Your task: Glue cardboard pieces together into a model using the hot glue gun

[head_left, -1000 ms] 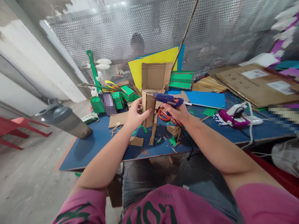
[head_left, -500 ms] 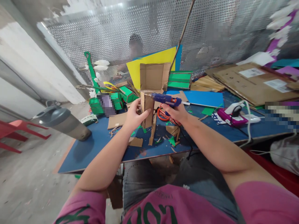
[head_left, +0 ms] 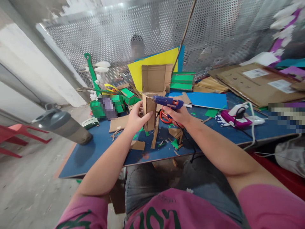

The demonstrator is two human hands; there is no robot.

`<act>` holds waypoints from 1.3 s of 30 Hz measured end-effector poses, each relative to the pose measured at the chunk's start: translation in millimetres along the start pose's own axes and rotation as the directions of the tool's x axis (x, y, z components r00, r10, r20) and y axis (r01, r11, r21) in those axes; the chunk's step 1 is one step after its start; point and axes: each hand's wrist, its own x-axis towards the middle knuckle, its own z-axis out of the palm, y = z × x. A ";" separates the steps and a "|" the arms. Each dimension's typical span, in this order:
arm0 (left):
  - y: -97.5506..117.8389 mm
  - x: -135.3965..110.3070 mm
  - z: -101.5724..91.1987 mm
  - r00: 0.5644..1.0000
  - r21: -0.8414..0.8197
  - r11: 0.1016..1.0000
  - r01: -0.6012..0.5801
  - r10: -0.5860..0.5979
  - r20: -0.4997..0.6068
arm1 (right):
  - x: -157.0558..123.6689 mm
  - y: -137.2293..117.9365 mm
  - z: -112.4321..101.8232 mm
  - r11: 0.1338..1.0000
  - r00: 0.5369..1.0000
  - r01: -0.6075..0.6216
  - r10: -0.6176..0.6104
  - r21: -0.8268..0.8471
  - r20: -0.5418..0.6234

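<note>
My left hand [head_left: 138, 117] is closed around a small upright cardboard box [head_left: 150, 116], thumb on its near face and fingers behind its left side. In my right hand [head_left: 176, 114] is a blue hot glue gun [head_left: 166, 101] with an orange part, its nozzle pointing left at the box's top edge. Whether the tip touches the cardboard I cannot tell. Red-handled scissors [head_left: 165, 116] lie just below the glue gun. Behind the small box stands an open cardboard box [head_left: 157, 78].
Cardboard and green scraps [head_left: 175, 144] litter the blue table [head_left: 95, 159]. A grey-lidded bottle [head_left: 65, 125] stands at the left. Green cardboard pieces [head_left: 182, 81], a blue sheet [head_left: 207, 100] and flattened cartons [head_left: 247, 84] lie behind. A purple power strip [head_left: 238, 120] with cables sits right.
The view has shifted very slightly. Both hands, the small box and the glue gun keep nearly the same positions.
</note>
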 end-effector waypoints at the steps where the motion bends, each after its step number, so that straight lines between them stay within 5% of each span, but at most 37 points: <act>1: 0.4 -0.1 0.1 1.000 -0.005 1.000 0.003 -0.003 -0.001 | 0.1 0.8 -0.2 1.000 1.000 0.004 -0.004 0.002 0.009; 31: -2.0 0.4 -0.1 1.000 -0.021 1.000 0.006 -0.006 0.001 | 1.8 4.5 -3.9 0.994 0.994 0.104 -0.102 -0.028 0.038; 39: -0.7 -0.1 -0.3 1.000 -0.022 1.000 0.003 -0.003 -0.008 | -1.2 1.9 -2.0 1.000 1.000 -0.014 0.014 -0.003 0.023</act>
